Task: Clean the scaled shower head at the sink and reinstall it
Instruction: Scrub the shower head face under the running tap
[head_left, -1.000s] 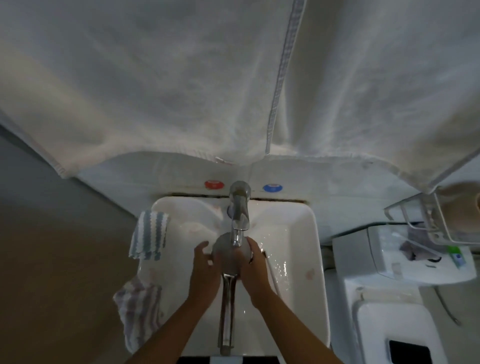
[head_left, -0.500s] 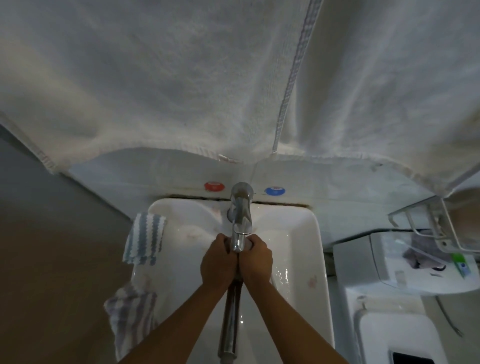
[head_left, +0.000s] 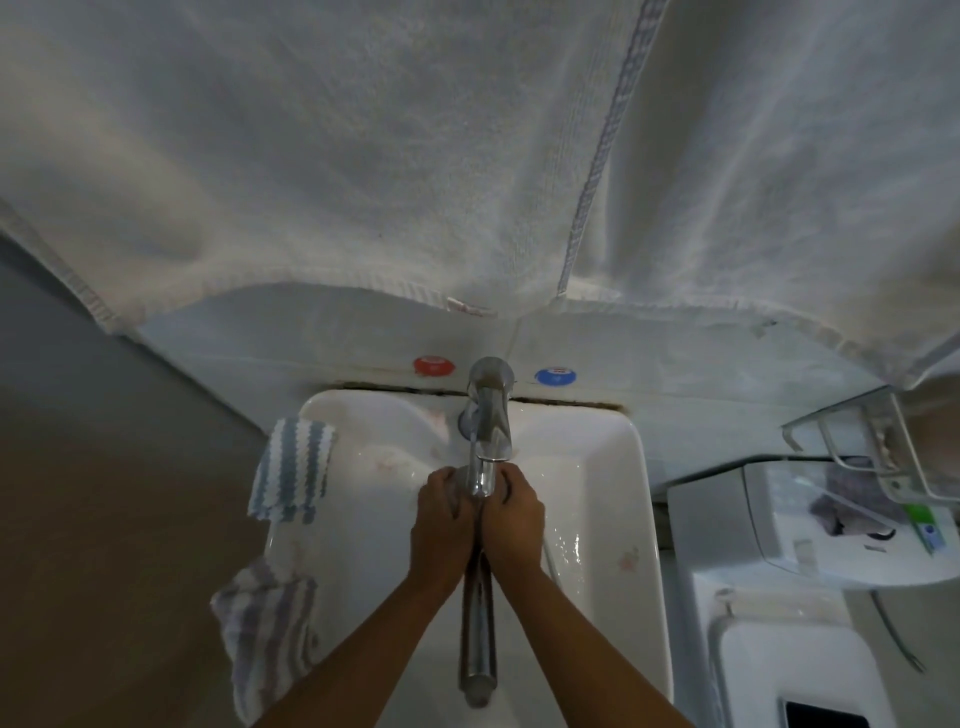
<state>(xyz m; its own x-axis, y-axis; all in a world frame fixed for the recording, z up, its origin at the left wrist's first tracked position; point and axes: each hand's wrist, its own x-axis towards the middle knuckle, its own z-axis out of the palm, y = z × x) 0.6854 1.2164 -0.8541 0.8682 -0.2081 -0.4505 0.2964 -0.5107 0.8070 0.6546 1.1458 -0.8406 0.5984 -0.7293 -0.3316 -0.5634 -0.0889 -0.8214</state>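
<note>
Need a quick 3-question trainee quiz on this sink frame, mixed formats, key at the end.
1. True or false: both the left hand and the right hand have their grip on the shower head under the faucet.
2. Which cloth sits farther from the camera on the left rim of the sink?
A. blue-and-white striped cloth
B. faded striped cloth
3. Fill in: the red cap is to the ____ of the faucet, the blue cap on the other side.

Key: 1 true; 2 A; 3 left
</note>
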